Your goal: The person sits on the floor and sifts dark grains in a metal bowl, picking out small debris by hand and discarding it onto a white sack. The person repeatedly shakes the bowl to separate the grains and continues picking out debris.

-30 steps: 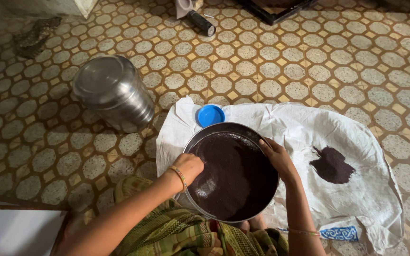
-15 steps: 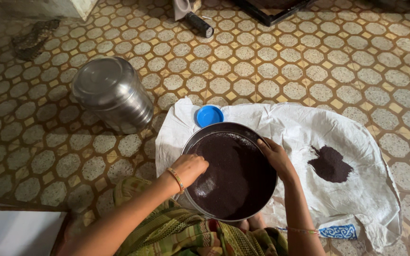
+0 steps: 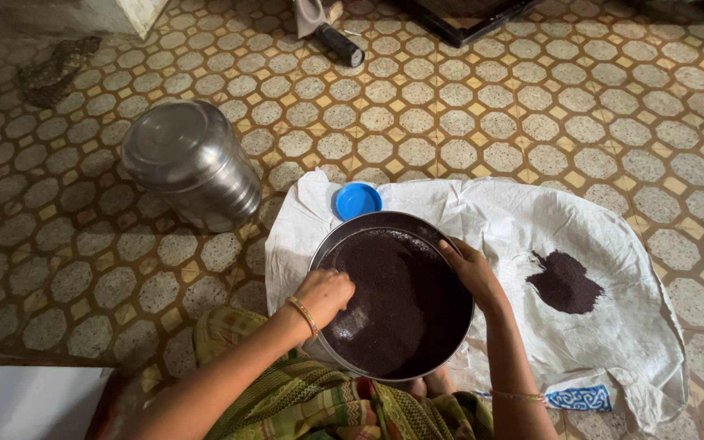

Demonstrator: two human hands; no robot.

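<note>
Round sieve occupies the near centre of the white sack. Blue lid sits just beyond its far rim. Steel canister blocks the far left. Dark seed pile lies right; open cloth separates it from the sieve.

Both forearms reach forward from the bottom edge, bent at the elbows; the left hand curls loosely, fingers tucked downward, a bangle at its wrist; the right hand angles inward, fingers extended and pressed together.
</note>
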